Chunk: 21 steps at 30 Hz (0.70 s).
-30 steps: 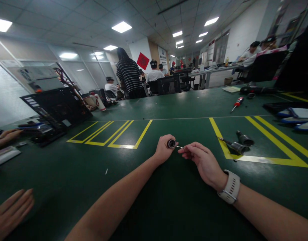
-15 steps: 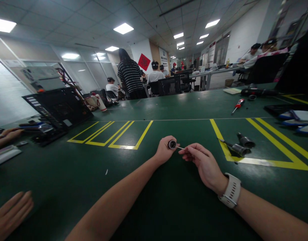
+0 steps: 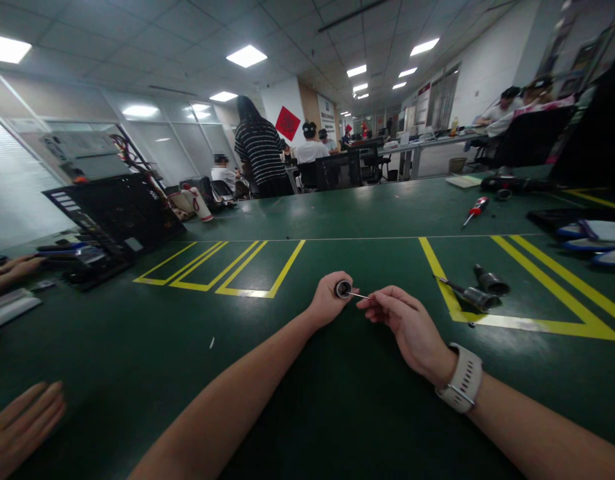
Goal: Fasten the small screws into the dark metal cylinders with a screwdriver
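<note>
My left hand (image 3: pixel 330 300) is wrapped round a dark cylindrical part (image 3: pixel 343 289), its round open end turned towards me. My fingers cover the rest of it. A thin metal rod (image 3: pixel 358 295) is pinched in my right hand (image 3: pixel 400 320), its far tip at the rim of that opening. Whether the tip touches the inside is too small to tell. To the right, inside a yellow-taped area, lie two dark cylindrical tool parts (image 3: pixel 491 280), one with a thin shaft (image 3: pixel 446 281) pointing left. A tiny dark piece (image 3: pixel 471 325) rests by the tape.
A red-handled screwdriver (image 3: pixel 478 207) lies on the green table (image 3: pixel 267 380) farther back right. White-and-blue items (image 3: pixel 600 233) sit at the right edge. A black computer case (image 3: pixel 112 220) stands at left. Another person's hand (image 3: pixel 27 420) rests lower left.
</note>
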### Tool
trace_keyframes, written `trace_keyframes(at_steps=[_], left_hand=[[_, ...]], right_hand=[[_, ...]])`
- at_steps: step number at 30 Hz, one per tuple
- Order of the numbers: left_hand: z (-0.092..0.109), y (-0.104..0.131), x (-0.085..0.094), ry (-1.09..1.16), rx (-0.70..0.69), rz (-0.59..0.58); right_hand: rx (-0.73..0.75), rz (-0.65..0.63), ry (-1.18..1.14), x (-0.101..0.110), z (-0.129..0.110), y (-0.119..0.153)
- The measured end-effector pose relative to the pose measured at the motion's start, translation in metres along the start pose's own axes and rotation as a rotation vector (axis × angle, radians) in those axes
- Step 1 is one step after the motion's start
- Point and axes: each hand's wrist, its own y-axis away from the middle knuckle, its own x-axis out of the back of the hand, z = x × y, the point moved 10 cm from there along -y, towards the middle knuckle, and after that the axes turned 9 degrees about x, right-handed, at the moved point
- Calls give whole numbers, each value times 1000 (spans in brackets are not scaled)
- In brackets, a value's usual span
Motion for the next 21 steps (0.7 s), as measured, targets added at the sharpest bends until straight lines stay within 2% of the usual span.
trace_keyframes(at_steps=[11,18,21], left_hand=[[-7,-2,-1,40,29,-10],[-2,0,-7,112,16,-91],[-2,-1,-5,78,15,-60]], right_hand=[[-17,-4,22,-1,0,1],[-35,-14,-24,-2,1,-1],[-18,0,-21,0,0,-1]])
